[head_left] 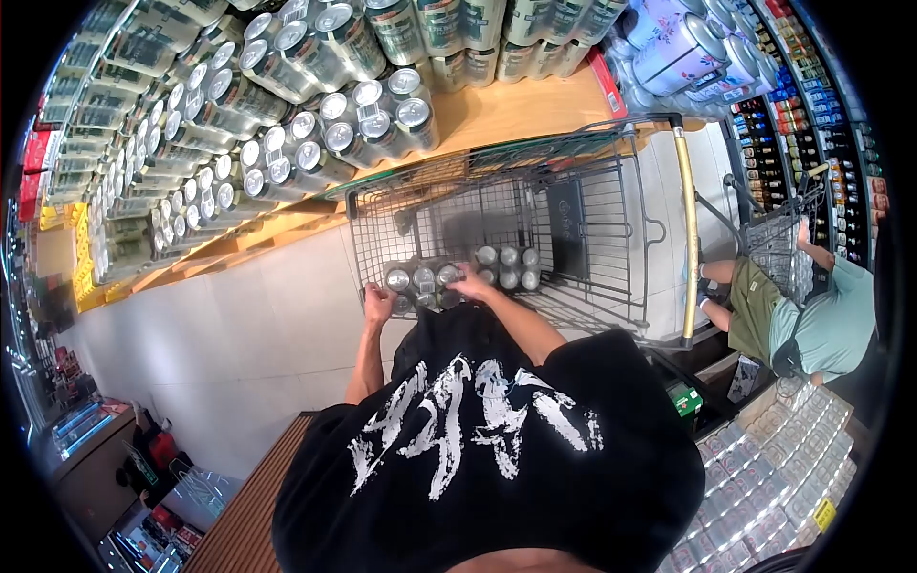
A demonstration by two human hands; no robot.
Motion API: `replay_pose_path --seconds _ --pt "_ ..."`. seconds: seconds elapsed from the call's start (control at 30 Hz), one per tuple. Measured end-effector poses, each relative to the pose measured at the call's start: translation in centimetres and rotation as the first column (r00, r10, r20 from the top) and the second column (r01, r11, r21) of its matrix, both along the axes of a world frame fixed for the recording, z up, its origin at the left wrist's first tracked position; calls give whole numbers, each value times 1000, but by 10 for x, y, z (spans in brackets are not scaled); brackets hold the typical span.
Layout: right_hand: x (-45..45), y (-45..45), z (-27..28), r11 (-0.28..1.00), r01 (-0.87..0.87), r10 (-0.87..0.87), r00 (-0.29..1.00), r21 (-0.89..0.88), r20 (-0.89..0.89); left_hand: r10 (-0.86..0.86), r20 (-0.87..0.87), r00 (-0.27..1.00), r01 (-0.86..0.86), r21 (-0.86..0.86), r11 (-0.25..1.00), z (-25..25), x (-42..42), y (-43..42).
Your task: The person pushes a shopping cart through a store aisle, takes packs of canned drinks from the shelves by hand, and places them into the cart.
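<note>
Subject: a block-shaped pack of dark green-grey metal cans with silver lids, located between the two hands at the near left portion of a dark wire-mesh shopping trolley. The left hand bears on the pack's left end, fingers curled against it. The right hand grips the opposite end, fingers bent over the outer cans. Both hands are closed only to the pack's width; exact finger spacing cannot be made out. Whether the pack rests on the mesh or is held above it cannot be determined.

Surroundings: a second pack of similar silver-topped cans sits just right of the right hand, limiting room on that side. Beyond the trolley, stacked dark green-grey cans stand on a smooth, light-brown wooden platform. Lavender, flower-printed cylindrical cans are grouped at upper right. A person in a pale green top is beside another trolley, well apart.

Materials: the trolley has a rigid metal grid and a straight, yellow bar handle; the floor is pale, glossy tile.
</note>
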State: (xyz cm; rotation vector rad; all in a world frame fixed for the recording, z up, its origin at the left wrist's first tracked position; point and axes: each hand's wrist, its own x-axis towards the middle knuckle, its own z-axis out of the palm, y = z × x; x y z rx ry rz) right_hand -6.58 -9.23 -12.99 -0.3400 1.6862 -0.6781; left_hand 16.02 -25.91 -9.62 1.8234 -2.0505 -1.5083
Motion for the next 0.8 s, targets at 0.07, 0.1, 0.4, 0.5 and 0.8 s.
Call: replay_pose_path --seconds 0.07,0.1,0.4,0.5,0.8 --pt "8 -2 -8 1000 1 -1 999 15 -35 -36 62 997 36 13 999 -8 1 2" --pt "11 -7 -7 1000 -2 3 999 21 -47 -61 90 994 60 18 998 -10 -1 -1" --pt "15 3 -24 997 14 -14 1000 -73 7 -50 218 975 5 201 980 -117 7 -14" --pt "0 -3 43 999 22 -21 1000 33 -13 -52 190 980 -8 299 954 -116 -5 -7" --pt "5 23 -73 984 17 -30 997 -179 -72 -362 177 915 352 90 932 -32 -54 17"
